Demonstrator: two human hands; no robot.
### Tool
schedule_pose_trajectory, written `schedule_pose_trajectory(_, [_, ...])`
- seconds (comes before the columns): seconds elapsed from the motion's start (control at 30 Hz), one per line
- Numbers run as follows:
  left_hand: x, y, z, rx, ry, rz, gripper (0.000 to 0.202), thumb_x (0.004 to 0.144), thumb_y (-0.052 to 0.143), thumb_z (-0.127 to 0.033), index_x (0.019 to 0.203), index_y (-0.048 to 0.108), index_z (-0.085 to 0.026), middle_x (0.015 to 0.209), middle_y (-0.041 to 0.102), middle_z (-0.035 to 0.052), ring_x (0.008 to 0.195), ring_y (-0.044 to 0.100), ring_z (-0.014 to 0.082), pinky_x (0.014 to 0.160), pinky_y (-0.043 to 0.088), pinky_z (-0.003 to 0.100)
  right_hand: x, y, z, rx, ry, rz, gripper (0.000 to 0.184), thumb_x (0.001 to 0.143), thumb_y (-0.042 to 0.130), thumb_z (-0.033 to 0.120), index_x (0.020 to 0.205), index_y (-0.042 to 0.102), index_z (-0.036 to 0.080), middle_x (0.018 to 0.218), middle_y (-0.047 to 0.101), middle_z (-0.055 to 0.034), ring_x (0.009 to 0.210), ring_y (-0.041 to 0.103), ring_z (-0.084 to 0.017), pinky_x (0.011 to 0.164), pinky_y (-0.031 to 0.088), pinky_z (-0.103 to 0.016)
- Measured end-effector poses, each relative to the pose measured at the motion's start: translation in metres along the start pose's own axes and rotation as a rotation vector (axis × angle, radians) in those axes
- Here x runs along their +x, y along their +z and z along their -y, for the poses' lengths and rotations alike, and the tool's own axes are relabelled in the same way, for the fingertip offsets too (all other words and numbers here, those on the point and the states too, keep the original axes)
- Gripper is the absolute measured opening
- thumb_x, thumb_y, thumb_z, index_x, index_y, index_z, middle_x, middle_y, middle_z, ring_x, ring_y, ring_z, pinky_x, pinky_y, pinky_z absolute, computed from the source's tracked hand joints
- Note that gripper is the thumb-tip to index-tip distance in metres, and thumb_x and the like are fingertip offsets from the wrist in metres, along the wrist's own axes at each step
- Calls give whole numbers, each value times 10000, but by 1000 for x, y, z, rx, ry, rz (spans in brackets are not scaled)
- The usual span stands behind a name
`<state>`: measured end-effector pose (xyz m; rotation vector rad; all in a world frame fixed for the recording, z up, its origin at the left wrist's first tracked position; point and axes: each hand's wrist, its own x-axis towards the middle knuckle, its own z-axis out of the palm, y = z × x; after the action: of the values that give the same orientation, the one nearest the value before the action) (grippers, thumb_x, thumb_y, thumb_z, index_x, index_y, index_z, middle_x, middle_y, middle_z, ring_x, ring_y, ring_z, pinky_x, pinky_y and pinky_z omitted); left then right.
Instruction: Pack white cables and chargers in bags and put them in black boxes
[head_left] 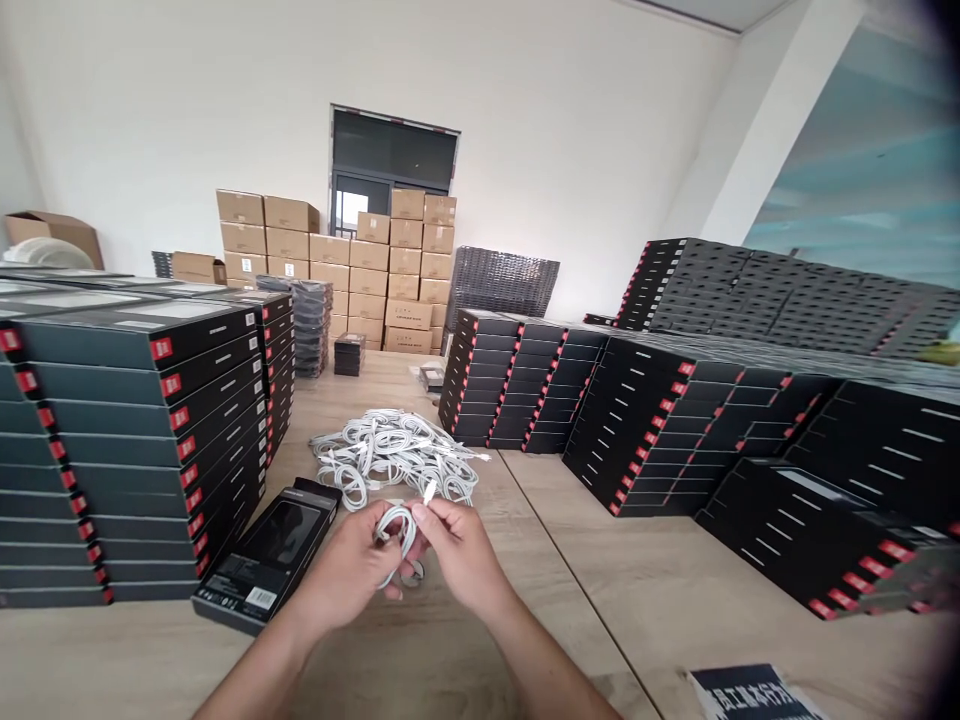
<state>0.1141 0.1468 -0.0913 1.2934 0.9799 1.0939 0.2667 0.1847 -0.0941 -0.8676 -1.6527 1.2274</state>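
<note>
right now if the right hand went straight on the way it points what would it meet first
Most likely the white cable loop held in the left hand, just ahead of the right hand, though depth is hard to judge.

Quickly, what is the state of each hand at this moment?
Left hand: closed, holding a coiled white cable.
Right hand: closed, pinching the cable's white connector end.

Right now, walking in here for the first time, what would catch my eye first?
The tall stacks of black boxes with red marks would probably strike you first, rising on the left and right of the wooden table. Between them lies a tangled heap of white cables, and just in front of it the left hand and right hand hold a looped white cable. Brown cardboard cartons are piled at the back of the room.
</note>
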Motion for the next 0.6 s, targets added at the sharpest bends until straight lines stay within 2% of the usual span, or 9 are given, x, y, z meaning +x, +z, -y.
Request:
schedule_pose_trajectory(0.07, [2,-1,4,-10,7,-54,174,756,602,-308,881,623,-188,761,636,11,656,583,154,530,507,253,6,6,-6,22,19,-52,432,824,603,601,750,683,184,551,637,9,500,609,-163,537,471,-284])
schedule_pose_trajectory(0.17, [6,-5,11,-140,-65,-164,207,739,587,-276,918,623,-180,730,638,7,632,582,142,496,479,224,13,17,-14,108,54,-144,456,790,614,643,765,641,188,579,644,2,473,596,-164,496,453,-282])
schedule_pose_trajectory(0.23, [8,-8,13,-249,-118,-220,240,733,600,-259,955,623,-172,730,642,7,598,584,126,468,455,202,14,21,-17,117,23,-198,455,806,594,645,785,636,192,600,650,-6,484,591,-165,505,460,-289])
schedule_pose_trajectory(0.33, [9,-8,13,-391,-177,-270,257,693,631,-196,948,615,-164,755,657,14,549,592,106,423,416,178,9,20,-15,8,-66,-275,437,842,570,617,785,668,195,647,672,-29,590,608,-183,601,487,-310])
schedule_pose_trajectory(0.43, [9,-6,10,-445,-216,-276,269,653,621,-142,921,613,-155,758,667,22,533,604,106,399,401,171,3,12,-11,-50,-119,-270,412,876,549,582,792,689,204,707,701,-47,668,625,-198,655,491,-318])
schedule_pose_trajectory(0.6, [8,0,7,-441,-223,-210,310,643,636,-159,952,614,-143,797,678,38,555,618,115,399,422,178,0,7,-11,104,-88,-235,395,857,589,569,782,668,189,680,706,-36,613,643,-180,625,496,-303])
